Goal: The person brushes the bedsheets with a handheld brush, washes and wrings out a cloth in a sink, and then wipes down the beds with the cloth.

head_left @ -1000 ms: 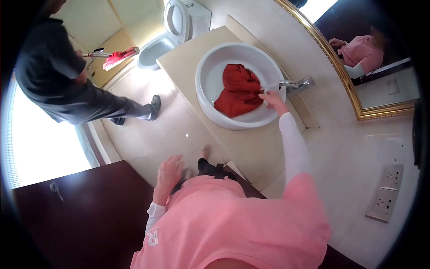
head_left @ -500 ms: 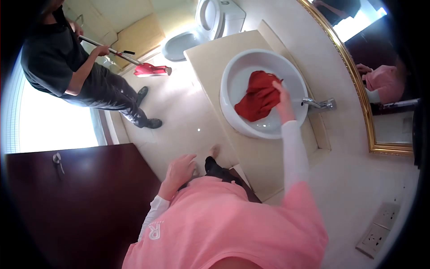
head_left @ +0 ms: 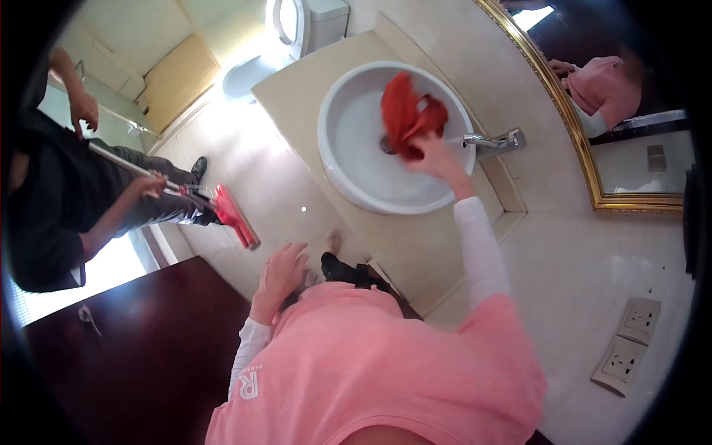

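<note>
My right hand (head_left: 437, 162) reaches into the white round sink (head_left: 348, 182), its fingers closed on one end of a red cloth (head_left: 404, 115). The cloth is bunched and blurred by motion, and it hangs over the part of the bowl near the drain. Beside that hand, a chrome tap (head_left: 497, 142) points into the bowl. My left hand (head_left: 280, 276) is held in front of my body at waist height, fingers loosely apart, with nothing in it.
At the left, another person (head_left: 55, 193) in dark clothes holds a mop with a red head (head_left: 236, 216) above the tiled floor. A toilet (head_left: 252, 74) stands beyond the beige counter (head_left: 297, 89). A dark door (head_left: 141, 348) is at lower left; a gold-framed mirror (head_left: 571, 130) hangs right.
My right hand has swung the red cloth across the bowl toward its far side, uncovering the drain. The other person and the mop have come nearer. My view has shifted somewhat.
</note>
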Demonstrator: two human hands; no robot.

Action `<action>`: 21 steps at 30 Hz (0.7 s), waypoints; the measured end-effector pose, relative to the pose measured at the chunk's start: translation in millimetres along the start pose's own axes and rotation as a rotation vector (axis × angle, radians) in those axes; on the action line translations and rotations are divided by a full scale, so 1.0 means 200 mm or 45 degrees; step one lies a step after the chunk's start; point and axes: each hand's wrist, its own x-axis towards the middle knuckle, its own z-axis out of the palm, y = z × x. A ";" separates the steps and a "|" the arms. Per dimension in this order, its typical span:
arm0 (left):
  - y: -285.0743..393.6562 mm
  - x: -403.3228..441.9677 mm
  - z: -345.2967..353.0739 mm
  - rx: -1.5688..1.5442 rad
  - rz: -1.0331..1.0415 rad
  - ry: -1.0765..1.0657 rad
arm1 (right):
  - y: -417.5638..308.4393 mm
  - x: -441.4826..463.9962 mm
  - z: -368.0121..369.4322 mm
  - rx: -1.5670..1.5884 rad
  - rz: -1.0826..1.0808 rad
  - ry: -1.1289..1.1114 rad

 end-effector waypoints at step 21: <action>0.00 0.06 0.03 -0.197 -0.091 -0.021 | 0.14 0.37 0.18 2.116 0.459 0.654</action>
